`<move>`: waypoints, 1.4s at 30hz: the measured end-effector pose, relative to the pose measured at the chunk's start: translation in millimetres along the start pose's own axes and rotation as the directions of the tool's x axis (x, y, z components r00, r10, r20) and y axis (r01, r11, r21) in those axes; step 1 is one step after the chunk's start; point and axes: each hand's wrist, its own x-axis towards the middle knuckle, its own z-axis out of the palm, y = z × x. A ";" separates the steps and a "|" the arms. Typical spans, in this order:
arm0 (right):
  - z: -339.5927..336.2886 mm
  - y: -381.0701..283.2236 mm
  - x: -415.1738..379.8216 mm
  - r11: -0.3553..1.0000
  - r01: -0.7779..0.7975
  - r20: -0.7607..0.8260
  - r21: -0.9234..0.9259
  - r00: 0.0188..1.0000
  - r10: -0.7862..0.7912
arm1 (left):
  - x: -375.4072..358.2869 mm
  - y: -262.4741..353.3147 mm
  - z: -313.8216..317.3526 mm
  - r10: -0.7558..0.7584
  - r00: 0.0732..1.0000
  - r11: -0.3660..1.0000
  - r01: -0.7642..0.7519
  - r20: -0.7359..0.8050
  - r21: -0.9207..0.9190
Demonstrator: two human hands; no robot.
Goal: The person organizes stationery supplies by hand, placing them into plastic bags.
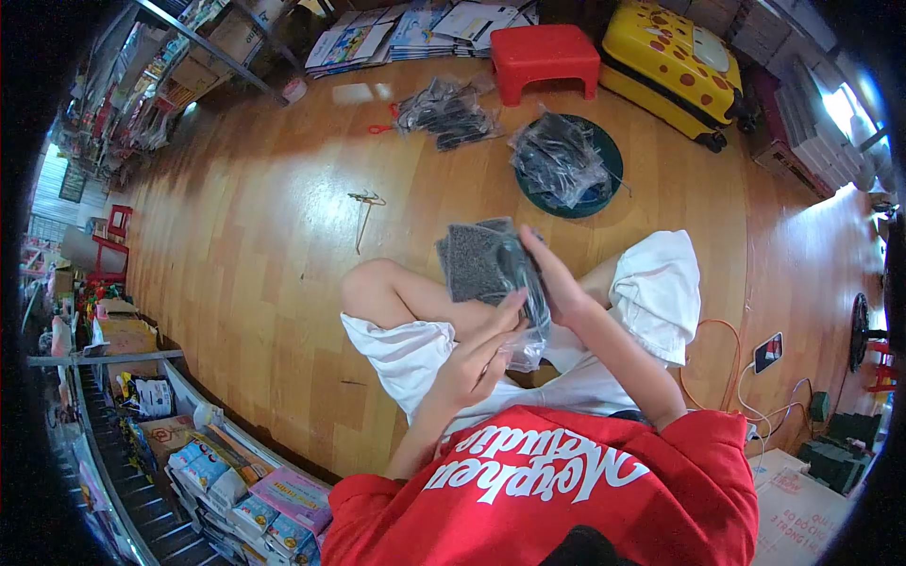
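Several dark grey textured pads [475, 262] stick out of a clear plastic bag [528, 351] above my crossed legs. My left hand [474, 363] has its fingers closed on the bag's lower part. Along the bag's right side lies my right hand [557, 283], wrapped round it. Further off, a pile of bagged dark items [562, 160] rests on a round green tray [618, 151]. Left of that tray, more bagged dark items [448, 113] lie on the floor beside red-handled scissors [380, 129].
A red stool [545, 55] and a yellow spotted suitcase [672, 66] stand at the back. On the wooden floor [236, 245] lies a metal hook [364, 212]. A phone [768, 352] with cables is at right; stocked shelves [104, 472] line the left.
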 end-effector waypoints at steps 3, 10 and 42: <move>-5.7 -8.8 -11.6 0.993 0.099 -0.012 -0.061 0.995 -0.100 | 4.3 -2.0 -16.6 0.023 0.986 0.997 -0.035 0.164 0.071; -26.0 -31.8 -31.2 0.897 0.412 -0.111 -0.161 0.895 -0.431 | -1.3 -10.2 -12.9 -0.261 0.951 0.820 0.127 -0.167 -0.559; 29.6 28.2 -32.4 -0.425 0.594 0.728 -0.683 0.512 -0.455 | -17.0 -41.8 41.6 -0.557 0.818 0.203 -0.034 -0.144 -0.979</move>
